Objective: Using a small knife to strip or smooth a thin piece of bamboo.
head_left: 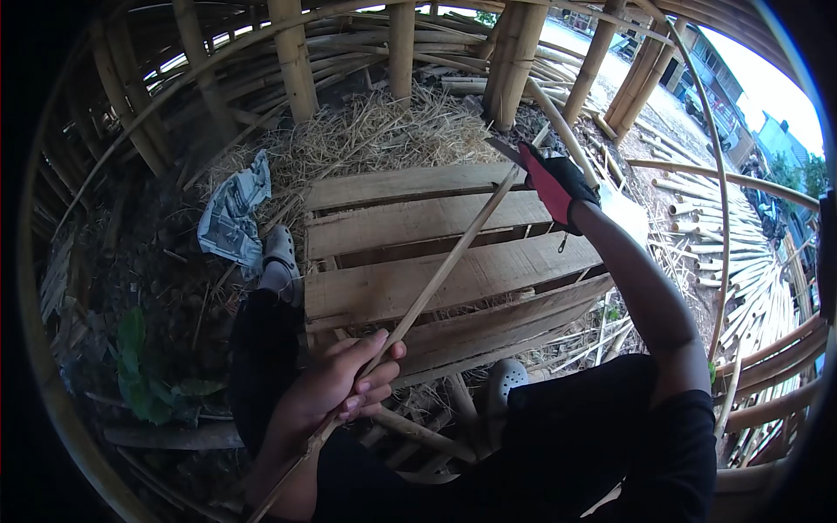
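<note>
Bamboo poles ring this head view, with straw heaped on the ground and a wooden pallet lying in the middle. The left hand has its fingers closed around a thin bamboo strip, which runs slanting up across the pallet to the right hand. That hand, in a red and black glove, grips a knife whose blade meets the strip's far end. The strip looks light, springy and splintery (likely sharp along a split edge), so a hold near its lower end, as now, seems sound. Room is tight: poles stand close behind the pallet, and a bent bamboo hoop arcs just right of the right arm. A crumpled newspaper lies left.
</note>
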The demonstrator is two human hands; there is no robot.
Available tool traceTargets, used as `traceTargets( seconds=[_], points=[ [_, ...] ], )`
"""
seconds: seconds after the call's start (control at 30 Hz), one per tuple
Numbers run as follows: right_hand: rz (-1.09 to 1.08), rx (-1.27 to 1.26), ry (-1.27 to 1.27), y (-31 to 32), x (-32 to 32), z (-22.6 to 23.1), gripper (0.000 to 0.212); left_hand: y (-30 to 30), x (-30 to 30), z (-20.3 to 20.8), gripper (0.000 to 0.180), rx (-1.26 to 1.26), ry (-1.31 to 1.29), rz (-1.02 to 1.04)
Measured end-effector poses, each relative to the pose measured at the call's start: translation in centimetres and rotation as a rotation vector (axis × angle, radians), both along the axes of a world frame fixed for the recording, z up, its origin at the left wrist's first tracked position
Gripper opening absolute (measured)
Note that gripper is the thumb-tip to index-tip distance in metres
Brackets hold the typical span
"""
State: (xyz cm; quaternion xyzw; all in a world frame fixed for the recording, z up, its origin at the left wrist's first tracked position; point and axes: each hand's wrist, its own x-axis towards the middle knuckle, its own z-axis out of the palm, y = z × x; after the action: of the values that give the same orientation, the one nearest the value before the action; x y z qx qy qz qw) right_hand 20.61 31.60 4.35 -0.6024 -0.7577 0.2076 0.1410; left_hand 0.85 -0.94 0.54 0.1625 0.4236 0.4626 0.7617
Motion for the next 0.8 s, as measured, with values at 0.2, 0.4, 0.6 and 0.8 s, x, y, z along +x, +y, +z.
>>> traceTargets(
  seconds=[0.2,0.4,0.6,0.8],
  points=[
    [0.04,0.002,-0.185,1.2,0.7,-3.3,0.075,1.6,2.0,-1.5,0.031,-0.06,-0.026,-0.063],
    [-0.007,0.08,-0.279,1.8,1.0,-3.3,0.068,1.3,1.9,-1.6,0.032,-0.051,-0.033,-0.031],
    [0.024,0.15,-0.388,2.2,0.9,-4.6,0.063,1.7,2.0,-1.6,0.034,-0.058,0.033,0.004],
    [0.074,0.172,-0.393,-0.5,-0.7,-5.3,0.062,1.6,1.8,-2.1,0.035,-0.029,0.003,-0.002]
  ],
)
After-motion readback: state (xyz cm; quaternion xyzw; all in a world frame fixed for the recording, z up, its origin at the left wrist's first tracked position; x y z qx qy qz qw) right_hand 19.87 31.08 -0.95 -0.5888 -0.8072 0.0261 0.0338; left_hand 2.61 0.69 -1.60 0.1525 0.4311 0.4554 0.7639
